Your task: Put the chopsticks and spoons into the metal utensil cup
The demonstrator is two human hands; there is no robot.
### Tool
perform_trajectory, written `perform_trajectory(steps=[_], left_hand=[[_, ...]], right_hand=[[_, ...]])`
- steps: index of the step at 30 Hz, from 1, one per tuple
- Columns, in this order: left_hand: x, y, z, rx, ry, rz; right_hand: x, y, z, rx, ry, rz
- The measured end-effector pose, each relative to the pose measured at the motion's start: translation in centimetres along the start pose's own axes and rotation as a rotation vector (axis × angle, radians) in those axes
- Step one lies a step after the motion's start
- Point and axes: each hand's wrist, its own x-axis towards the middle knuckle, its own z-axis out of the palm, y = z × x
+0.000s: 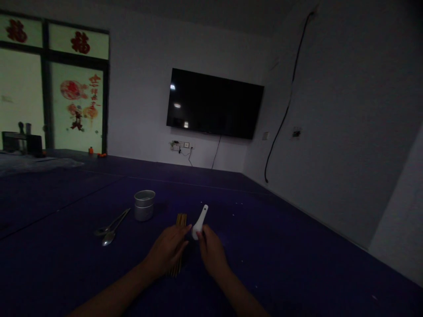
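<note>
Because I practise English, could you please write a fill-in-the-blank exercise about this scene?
The right hand holds a white ____.
In the picture, the chopsticks, partly covered by the left hand, lie to the ____ of the grey cup.
The black screen hangs on the ____.
Missing words: spoon; right; wall.

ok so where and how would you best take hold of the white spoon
Probably by the slim handle of the white spoon, coming from the far side: the handle points away from the person and is uncovered, while the left hand and right hand crowd the bowl end.
</note>
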Motion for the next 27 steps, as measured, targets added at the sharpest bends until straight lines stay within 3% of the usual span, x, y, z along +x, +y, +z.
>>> perform_trajectory(steps=[9,14,19,27], left_hand=[[-0.6,-1.7,-0.7,-0.025,-0.403,-0.098],[-0.5,-1.6,-0.8,-0.086,-0.545,-0.148],[-0.4,-1.0,-0.8,-0.062,-0.518,-0.159],[-0.6,-0.9,-0.3,-0.003,-0.447,-0.116]], right_hand=[[-0.3,1.6,1.0,0.031,-0.008,0.094],[-0.6,1.9,1.8,-0.054,-0.076,0.083],[-0.7,2.1,2.2,-0.193,-0.116,0.044],[-0.6,1.9,2.0,-0.223,-0.134,0.017]])
